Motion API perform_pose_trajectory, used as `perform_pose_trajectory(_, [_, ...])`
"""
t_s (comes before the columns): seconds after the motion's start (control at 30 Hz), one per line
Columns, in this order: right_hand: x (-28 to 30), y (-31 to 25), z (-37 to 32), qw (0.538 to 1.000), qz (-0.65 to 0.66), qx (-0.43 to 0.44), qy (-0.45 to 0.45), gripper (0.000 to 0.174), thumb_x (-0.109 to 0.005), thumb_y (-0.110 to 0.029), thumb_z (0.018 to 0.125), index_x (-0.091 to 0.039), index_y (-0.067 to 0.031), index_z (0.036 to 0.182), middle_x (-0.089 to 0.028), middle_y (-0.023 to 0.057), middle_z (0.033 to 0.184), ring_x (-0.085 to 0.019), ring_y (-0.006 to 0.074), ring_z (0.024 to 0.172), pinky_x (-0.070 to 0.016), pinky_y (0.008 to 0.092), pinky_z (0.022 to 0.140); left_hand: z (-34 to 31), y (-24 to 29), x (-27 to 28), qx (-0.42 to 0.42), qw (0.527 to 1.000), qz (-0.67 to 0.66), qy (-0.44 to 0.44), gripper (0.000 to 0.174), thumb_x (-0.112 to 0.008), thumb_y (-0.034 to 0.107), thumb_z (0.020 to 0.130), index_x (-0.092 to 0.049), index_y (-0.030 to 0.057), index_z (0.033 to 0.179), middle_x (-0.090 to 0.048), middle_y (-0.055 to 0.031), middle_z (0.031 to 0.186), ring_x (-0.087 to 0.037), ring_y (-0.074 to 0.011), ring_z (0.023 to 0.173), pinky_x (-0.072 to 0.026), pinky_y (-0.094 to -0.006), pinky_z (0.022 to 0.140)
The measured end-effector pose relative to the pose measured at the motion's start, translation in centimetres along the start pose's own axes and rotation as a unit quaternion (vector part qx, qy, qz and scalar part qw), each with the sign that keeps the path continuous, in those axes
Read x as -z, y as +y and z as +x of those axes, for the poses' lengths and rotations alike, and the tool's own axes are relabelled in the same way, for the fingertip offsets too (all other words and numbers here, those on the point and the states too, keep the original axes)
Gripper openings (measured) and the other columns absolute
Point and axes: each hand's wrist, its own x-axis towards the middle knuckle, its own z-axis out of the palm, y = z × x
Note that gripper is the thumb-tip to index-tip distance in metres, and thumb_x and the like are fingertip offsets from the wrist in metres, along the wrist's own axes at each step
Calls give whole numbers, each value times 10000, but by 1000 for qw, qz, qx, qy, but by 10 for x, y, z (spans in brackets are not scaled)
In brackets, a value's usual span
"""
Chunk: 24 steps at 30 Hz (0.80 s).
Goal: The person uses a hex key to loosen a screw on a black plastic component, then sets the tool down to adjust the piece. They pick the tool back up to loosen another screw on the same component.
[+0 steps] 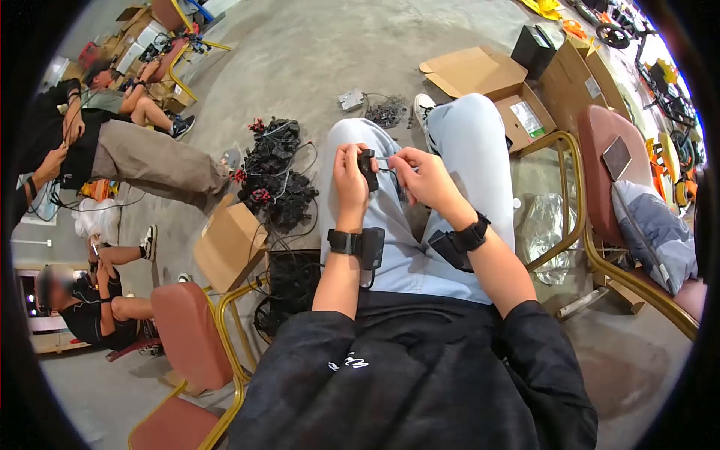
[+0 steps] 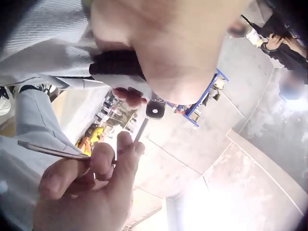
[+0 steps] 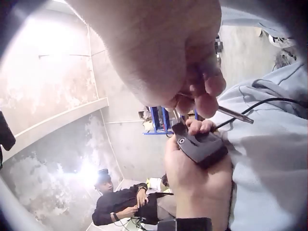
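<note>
Over the lap, my left hand (image 1: 349, 184) grips a small black plastic device (image 3: 206, 148) with a round screw hole at its end. My right hand (image 1: 431, 180) pinches a metal hex key (image 3: 236, 115) just to the right of it. In the left wrist view one arm of the key (image 2: 142, 129) reaches to the end of the black device, while the other sticks out past the fingers; the bend is hidden in the grip. A black cable (image 3: 269, 101) runs over the jeans behind the device.
Black devices with red parts and cables (image 1: 277, 169) lie heaped on the floor at left, near an open carton (image 1: 231, 244). Another open box (image 1: 480, 71) is ahead. Chairs stand either side, the right one (image 1: 611, 135) bearing a phone (image 1: 616, 158). Other people sit at left.
</note>
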Motion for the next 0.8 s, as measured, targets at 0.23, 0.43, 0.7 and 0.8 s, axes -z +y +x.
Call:
perform_pose_trajectory(0.23, [6,-2,-4,997,-68,34,15,211,-590,-194,965,-631,13,948,-601,61,626,-569,123,447,-442,282,433,2,1,-6,24,998,-51,-16,200,-424,216,1032,-464,55,920,-580,-107,870,-529,-179,605,-462,-326,593])
perform_pose_trajectory(0.43, [15,12,1,997,-52,37,31,191,-615,-174,951,-646,14,950,-605,49,638,-544,95,450,-430,278,427,-1,2,-3,31,999,-43,-15,214,-451,226,1031,-484,54,908,-582,-102,824,-534,-179,598,-463,-314,584])
perform_pose_trajectory(0.7, [-9,29,29,987,-60,131,76,140,-648,-139,923,-678,-6,955,-613,73,703,-596,122,618,-456,293,545,12,0,37,52,998,1,37,266,-456,256,1038,-494,57,865,-556,-101,772,-530,-180,579,-457,-299,570])
perform_pose_trajectory(0.8, [-15,20,29,970,-155,178,52,110,-673,-127,897,-693,-29,942,-625,90,797,-610,184,693,-474,314,613,7,5,38,67,996,-50,36,292,-441,274,1044,-491,57,856,-541,-98,769,-517,-177,596,-451,-292,582])
